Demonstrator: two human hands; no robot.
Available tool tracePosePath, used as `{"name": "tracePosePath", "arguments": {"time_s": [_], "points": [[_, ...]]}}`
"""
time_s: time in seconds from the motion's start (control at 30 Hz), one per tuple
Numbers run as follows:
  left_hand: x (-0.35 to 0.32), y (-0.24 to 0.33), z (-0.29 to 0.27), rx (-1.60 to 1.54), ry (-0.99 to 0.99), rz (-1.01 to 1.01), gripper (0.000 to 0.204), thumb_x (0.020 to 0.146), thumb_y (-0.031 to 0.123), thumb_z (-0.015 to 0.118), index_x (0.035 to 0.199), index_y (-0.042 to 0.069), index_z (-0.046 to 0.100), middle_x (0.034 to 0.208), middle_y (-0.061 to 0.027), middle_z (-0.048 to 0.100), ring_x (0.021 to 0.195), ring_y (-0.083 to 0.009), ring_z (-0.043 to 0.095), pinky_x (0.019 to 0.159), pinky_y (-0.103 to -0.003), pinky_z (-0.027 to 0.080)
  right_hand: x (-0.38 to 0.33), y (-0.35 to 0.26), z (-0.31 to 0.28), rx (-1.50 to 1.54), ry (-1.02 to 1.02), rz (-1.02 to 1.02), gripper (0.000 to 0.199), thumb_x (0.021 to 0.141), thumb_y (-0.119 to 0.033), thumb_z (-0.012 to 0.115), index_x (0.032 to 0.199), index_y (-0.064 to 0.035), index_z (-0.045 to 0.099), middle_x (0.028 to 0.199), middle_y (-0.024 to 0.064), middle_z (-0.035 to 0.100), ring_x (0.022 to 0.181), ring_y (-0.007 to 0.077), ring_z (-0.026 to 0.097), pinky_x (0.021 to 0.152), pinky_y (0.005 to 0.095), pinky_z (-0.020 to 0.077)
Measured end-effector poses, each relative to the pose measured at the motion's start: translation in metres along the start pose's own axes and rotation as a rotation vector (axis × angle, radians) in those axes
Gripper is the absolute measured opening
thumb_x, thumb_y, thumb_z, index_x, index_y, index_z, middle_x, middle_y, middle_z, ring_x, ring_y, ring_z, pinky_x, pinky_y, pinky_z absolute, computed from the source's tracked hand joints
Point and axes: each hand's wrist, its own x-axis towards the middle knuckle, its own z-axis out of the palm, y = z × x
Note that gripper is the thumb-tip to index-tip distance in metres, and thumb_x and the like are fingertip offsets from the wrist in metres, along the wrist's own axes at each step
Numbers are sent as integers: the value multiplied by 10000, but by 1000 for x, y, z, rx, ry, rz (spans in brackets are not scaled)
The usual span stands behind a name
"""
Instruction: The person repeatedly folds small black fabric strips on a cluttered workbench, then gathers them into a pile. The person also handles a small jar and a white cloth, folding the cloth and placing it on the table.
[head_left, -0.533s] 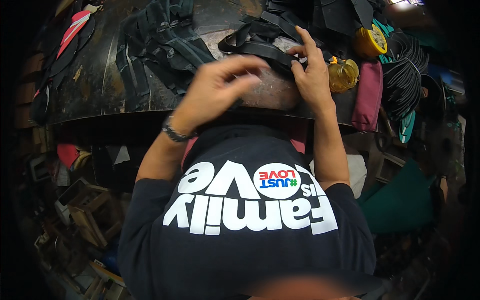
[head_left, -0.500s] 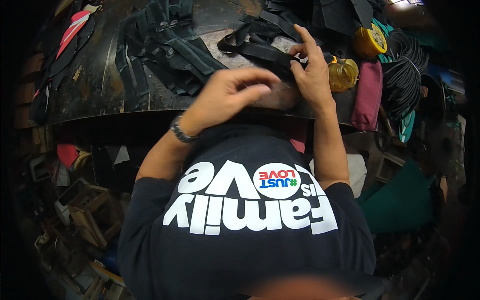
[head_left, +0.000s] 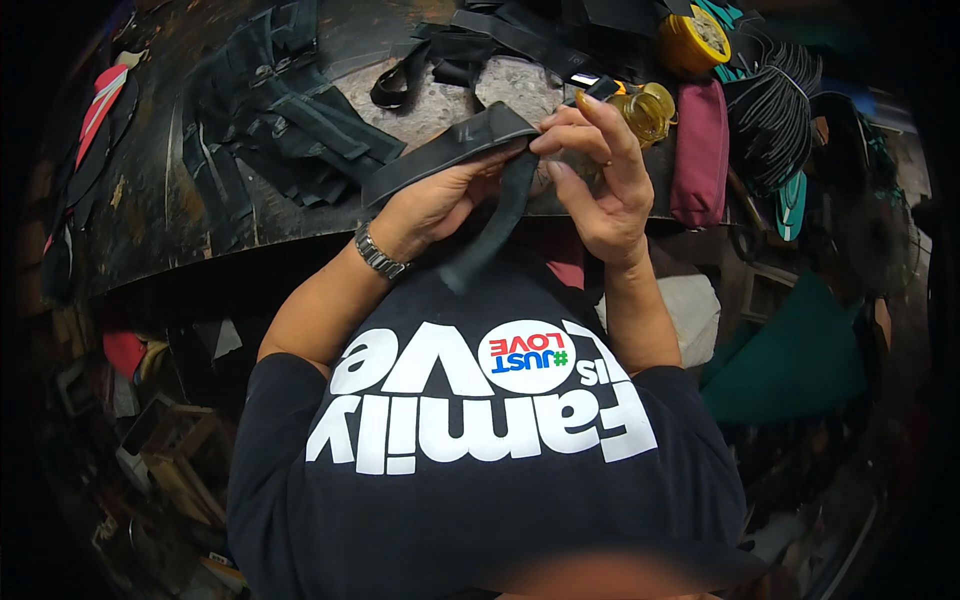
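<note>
Head camera: both bare hands meet above the near edge of a dark, scuffed tabletop (head_left: pixel 150 190), with a long, flat strap of black material (head_left: pixel 450 150) between them. The strap is raised off the table and turns back on itself at the right hand's fingertips; one length slants down to the left over the left hand, and a narrower, blurred tail hangs in front of a black T-shirt (head_left: pixel 480 520) with white lettering.

The left hand (head_left: pixel 430 208), a metal-link wristwatch (head_left: pixel 378 252) on its wrist, supports the strap from beneath with extended fingers; the band hides part of them, so I cannot tell how tightly they close. The right hand (head_left: pixel 605 190) is half curled, its index finger raised, other fingertips at the strap's turned end and the thumb apart from the index; whether it pinches the material cannot be told.

Beyond the hands lies a heap of black straps (head_left: pixel 500 38). To the left, a pile of dark, flat fabric strips (head_left: pixel 290 115) spreads over the tabletop. Near the right hand stands a see-through amber jar (head_left: pixel 645 112), then a maroon cloth pouch (head_left: pixel 700 150) beside a thick bundle of thin black cords (head_left: pixel 775 110). A round yellow tub (head_left: pixel 700 42) sits behind the jar.
</note>
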Motion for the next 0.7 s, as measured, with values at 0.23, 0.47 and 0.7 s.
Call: {"name": "tracePosePath", "arguments": {"time_s": [0.23, 0.47, 0.7], "points": [[-17, 32, 2, 173, -13, 215, 310, 949, 130, 684, 1247, 46, 658, 973, 13, 667, 798, -13, 529, 677, -139, 420, 18, -14, -82, -632, 117, 66, 314, 777, -18, 643, 1081, -38, 719, 1160, 114, 612, 1111, 270, 556, 989, 363, 443], [-3, 42, -7, 102, 234, -92, 153, 965, 126, 669, 1096, 48, 685, 854, -16, 698, 729, -58, 669, 566, -145, 524, 21, 3, -102, -1192, -231, 41, 253, 702, 17, 639, 918, -80, 726, 1159, 93, 653, 1250, 348, 511, 1083, 453, 371], [-8, 10, -6, 288, 75, -28, 257, 1029, 193, 577, 1230, 34, 573, 912, -107, 702, 827, -133, 717, 689, -200, 587, 24, 5, -96, -1136, -130, 39, 161, 714, 42, 627, 784, -70, 720, 1054, 73, 672, 1210, 347, 539, 1060, 452, 383]]}}
